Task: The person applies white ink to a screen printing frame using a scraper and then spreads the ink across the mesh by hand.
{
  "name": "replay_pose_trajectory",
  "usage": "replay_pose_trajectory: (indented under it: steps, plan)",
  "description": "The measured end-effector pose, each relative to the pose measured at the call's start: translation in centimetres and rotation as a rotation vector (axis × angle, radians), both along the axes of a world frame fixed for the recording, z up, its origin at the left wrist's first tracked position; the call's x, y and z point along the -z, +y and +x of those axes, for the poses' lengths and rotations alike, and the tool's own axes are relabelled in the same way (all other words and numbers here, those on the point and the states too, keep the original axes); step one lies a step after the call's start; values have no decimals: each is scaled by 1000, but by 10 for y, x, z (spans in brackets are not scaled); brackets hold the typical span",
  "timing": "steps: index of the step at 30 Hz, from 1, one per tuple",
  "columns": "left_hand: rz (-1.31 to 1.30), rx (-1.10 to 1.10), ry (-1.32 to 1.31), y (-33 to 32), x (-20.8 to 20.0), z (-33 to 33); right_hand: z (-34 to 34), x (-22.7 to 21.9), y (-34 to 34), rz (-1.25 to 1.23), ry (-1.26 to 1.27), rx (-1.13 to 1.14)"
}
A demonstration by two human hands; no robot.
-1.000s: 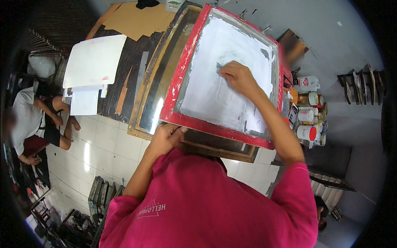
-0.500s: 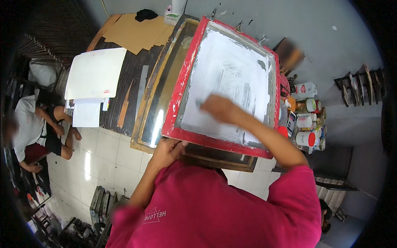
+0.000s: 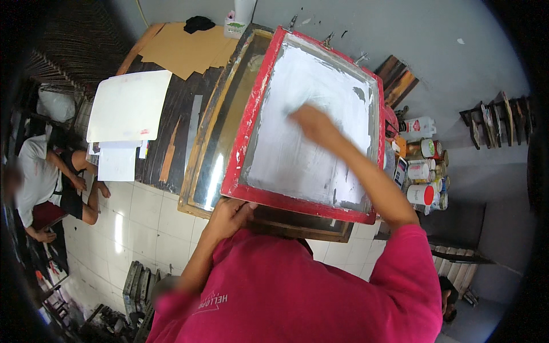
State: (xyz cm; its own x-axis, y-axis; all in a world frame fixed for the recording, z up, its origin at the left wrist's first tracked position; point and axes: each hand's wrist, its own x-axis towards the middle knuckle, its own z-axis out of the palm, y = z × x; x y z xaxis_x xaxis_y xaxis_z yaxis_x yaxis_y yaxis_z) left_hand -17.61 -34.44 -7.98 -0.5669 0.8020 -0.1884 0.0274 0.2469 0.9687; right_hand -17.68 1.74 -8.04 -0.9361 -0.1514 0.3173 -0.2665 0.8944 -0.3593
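Observation:
A red-painted screen-printing frame (image 3: 230, 171) with pale mesh (image 3: 274, 154) tilts up before me over a wooden-framed glass panel (image 3: 214, 166). Grey smears and streaks mark the mesh, with ragged grey edges around it. My left hand (image 3: 231, 214) is closed at the frame's near left corner, its thumb along the lower edge. Over the upper middle of the mesh is my right hand (image 3: 314, 123), blurred, its fingers drawn together against the surface. Something small and greyish shows at those fingertips, too blurred to name.
A white sheet (image 3: 128, 106) and brown card (image 3: 183, 48) lie on the dark table (image 3: 191, 86) at left. Jars and cans (image 3: 420, 194) crowd the right side. Metal clamps (image 3: 327, 40) stand behind the frame. A seated person (image 3: 43, 171) is at far left.
My right hand has moved up and slightly right across the mesh. The dark streaks in its middle have turned into a broader grey smear. My left hand stays at the corner.

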Motion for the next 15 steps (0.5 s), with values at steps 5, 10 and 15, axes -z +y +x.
replay_pose_trajectory:
  steps: [5, 10, 15]
  plan:
    - [-83, 38, -89, 2, -2, -3, 4, -16, 69, -16, 37, 348]
    - [-21, 5, -12, 0, 4, -3, 43, -20, -8, -65, -23, -78]
    - [-44, 34, -106, 1, -2, -3, 22, -19, 80, -1, -8, 419]
